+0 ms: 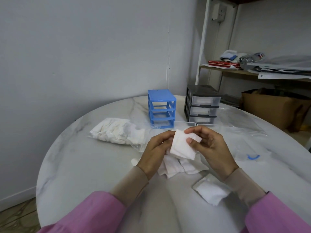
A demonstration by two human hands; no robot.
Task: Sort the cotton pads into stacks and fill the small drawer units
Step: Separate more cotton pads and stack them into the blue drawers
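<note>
A small stack of cotton pads [182,146] is held above the table [84,165], pinched between the curled fingers of the left hand [156,152] and the thumb and fingertips of the right hand [210,147]. Loose pads [176,167] are spread just beneath the fingers. Beyond the fingertips, the blue drawer frame [161,108] and the grey drawer unit [202,105] are seen upright, side by side.

A round marbled worktop [84,165] stands by a grey wall [84,47]. To the right, a shelf [235,73] carries red books [224,64], papers [284,68] and cloths [229,54]; a brown cardboard box [269,106] sits below it.
</note>
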